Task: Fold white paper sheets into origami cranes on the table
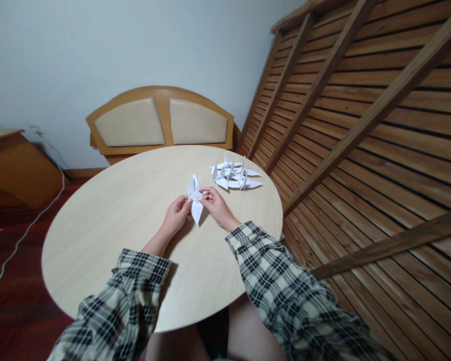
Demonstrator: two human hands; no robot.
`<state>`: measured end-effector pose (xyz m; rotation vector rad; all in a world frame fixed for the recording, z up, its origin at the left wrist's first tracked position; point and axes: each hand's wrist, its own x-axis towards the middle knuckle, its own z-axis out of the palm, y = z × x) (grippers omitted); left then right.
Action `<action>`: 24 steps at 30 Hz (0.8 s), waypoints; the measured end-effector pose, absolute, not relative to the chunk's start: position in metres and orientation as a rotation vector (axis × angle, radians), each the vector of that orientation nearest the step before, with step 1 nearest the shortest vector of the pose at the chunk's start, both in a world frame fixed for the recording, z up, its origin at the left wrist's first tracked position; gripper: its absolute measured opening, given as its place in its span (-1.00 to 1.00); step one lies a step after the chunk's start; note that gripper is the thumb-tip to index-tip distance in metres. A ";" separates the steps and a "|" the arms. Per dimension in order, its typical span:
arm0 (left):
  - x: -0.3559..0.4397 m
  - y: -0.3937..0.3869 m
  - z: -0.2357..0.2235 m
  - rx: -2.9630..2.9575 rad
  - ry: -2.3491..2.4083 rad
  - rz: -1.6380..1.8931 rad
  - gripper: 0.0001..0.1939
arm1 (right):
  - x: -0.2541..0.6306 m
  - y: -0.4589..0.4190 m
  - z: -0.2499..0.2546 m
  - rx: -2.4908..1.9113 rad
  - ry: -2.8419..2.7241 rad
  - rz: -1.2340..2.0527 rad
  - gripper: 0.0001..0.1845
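Note:
Between my hands is a folded piece of white paper (197, 213), long and narrow with pointed ends, held just above the round table. My left hand (177, 211) pinches its left edge near the middle. From the other side, my right hand (215, 203) pinches the right edge with thumb and forefinger. The upper part of the paper stands up in a split point, while the lower point aims toward me. Behind my right hand, several folded white paper cranes (242, 183) stand close together on the table.
The pale round table (108, 240) lies under my hands. Beyond it stands a wooden headboard (166, 118) with two cream panels. Wooden slats (361, 130) lean along the right side. At the left are a wooden desk (18, 165) and a white cable (26, 233) on the dark red floor.

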<state>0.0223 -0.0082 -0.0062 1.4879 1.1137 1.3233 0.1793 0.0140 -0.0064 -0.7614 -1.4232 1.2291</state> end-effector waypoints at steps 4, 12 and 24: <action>0.022 -0.010 -0.004 1.496 1.152 1.325 -0.69 | 0.180 0.014 -0.007 -0.770 -1.436 1.228 -0.44; 0.023 -0.012 -0.003 1.411 1.102 1.358 -0.56 | 0.177 0.016 -0.008 -0.719 -1.412 1.316 -0.74; 0.025 -0.017 0.002 1.748 1.356 1.419 -0.72 | 0.173 0.006 -0.001 -0.615 -1.250 1.540 -0.75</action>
